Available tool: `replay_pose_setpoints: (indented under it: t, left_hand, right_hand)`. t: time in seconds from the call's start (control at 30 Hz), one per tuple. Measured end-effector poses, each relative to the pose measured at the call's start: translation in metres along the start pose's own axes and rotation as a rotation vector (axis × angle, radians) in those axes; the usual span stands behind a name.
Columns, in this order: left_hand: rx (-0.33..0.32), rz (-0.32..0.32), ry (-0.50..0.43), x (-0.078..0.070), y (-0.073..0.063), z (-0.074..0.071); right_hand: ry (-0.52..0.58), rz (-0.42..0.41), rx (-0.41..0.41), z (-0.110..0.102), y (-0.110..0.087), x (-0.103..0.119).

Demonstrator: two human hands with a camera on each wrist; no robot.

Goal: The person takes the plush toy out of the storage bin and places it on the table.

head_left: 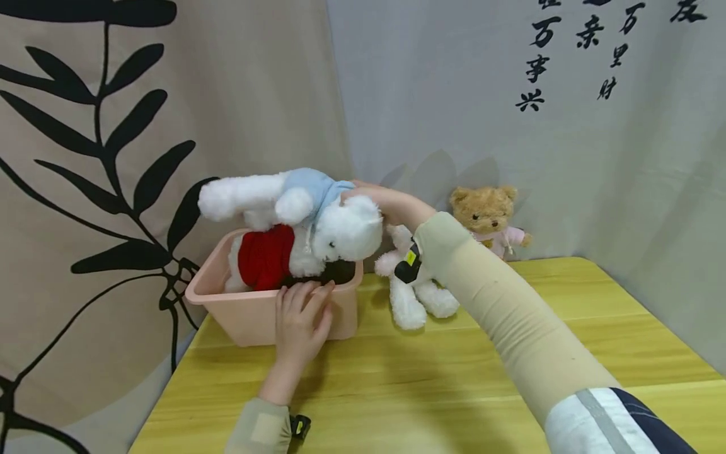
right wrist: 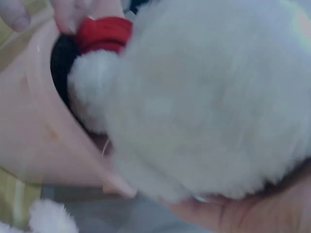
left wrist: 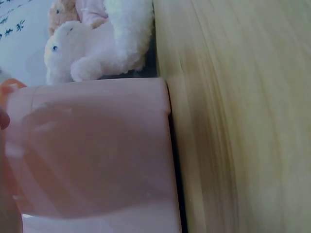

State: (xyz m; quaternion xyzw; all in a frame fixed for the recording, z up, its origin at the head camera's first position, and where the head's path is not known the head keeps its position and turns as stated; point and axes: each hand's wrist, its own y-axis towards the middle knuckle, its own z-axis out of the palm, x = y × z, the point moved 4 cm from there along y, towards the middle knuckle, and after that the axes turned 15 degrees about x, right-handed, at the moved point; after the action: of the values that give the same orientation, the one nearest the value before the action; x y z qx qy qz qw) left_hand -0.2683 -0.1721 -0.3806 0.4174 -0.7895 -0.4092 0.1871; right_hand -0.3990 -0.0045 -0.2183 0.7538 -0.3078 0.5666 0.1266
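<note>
In the head view, my right hand (head_left: 377, 195) grips a white plush bear (head_left: 348, 233) in a light blue shirt around the back of its neck. The bear lies sideways over the pink bin (head_left: 255, 315), head to the right and legs to the left. Its fur fills most of the right wrist view, with the palm (right wrist: 252, 213) below. Inside the bin sits another white plush toy (head_left: 306, 260) in a red top (head_left: 265, 257), partly hidden beneath the first. My left hand (head_left: 303, 321) holds the bin's front rim, fingers bent over the edge.
Right of the bin, a white plush toy (head_left: 408, 309) sits on the wooden table (head_left: 482, 378), partly hidden by my right forearm. Behind it is a brown teddy bear (head_left: 484, 214) in a pink top. Curtains with a leaf print (head_left: 136, 120) and black lettering hang behind the table.
</note>
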Motion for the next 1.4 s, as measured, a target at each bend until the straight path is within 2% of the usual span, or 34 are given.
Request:
replay_pose_setpoints:
  t: [0.07,0.13,0.23,0.37,0.47,0.53,0.6,0.7,0.77,0.83,0.9,0.97,1.03,1.17,1.27,1.4]
  left_hand:
    - [0.005,0.0,-0.001,0.001,0.0,0.0]
    - [0.012,0.0,-0.004,0.001,-0.001,0.001]
    - [0.024,0.005,-0.014,-0.001,-0.002,0.003]
    - [0.031,0.015,-0.027,-0.005,-0.004,0.007]
    - [0.028,0.017,-0.03,-0.008,-0.004,0.008]
    - [0.026,0.017,-0.03,-0.008,-0.003,0.008]
    - [0.022,0.017,-0.029,-0.007,-0.001,0.006]
    - [0.019,0.016,-0.018,-0.004,0.002,0.002]
    - [0.014,0.015,-0.01,-0.001,0.004,-0.001]
    - [0.01,0.015,-0.001,0.0,0.005,-0.003]
    - [0.009,0.013,0.003,0.001,0.005,-0.004]
    - [0.012,0.01,0.003,0.001,0.004,-0.004]
    - [0.019,0.005,0.0,0.0,0.002,-0.003]
    - [0.029,-0.003,-0.006,-0.003,-0.002,0.0]
    - [0.026,-0.004,-0.009,-0.003,-0.003,0.001]
    - [0.014,0.001,-0.009,-0.002,-0.002,0.0]
  right_hand:
    - [0.162,0.085,0.049,-0.007,-0.008,-0.012]
    - [0.301,0.149,0.065,-0.011,-0.015,-0.03]
    - [0.46,0.196,0.083,-0.013,-0.022,-0.06]
    - [0.662,0.159,0.085,-0.011,-0.03,-0.092]
    - [0.76,0.102,0.054,-0.012,-0.036,-0.103]
    - [0.77,0.074,0.02,-0.014,-0.041,-0.103]
    - [0.768,0.048,-0.057,-0.015,-0.046,-0.099]
    - [0.728,-0.022,-0.255,-0.013,-0.056,-0.088]
    - [0.632,-0.104,-0.397,-0.007,-0.063,-0.078]
    - [0.465,-0.191,-0.521,0.003,-0.069,-0.068]
    - [0.248,-0.249,-0.631,0.017,-0.071,-0.062]
    - [0.05,-0.286,-0.727,0.032,-0.069,-0.059]
    - [-0.093,-0.291,-0.812,0.046,-0.065,-0.06]
    - [-0.232,-0.258,-0.904,0.066,-0.055,-0.067]
    - [-0.255,-0.216,-0.944,0.07,-0.046,-0.071]
    - [-0.239,-0.199,-0.976,0.067,-0.038,-0.072]
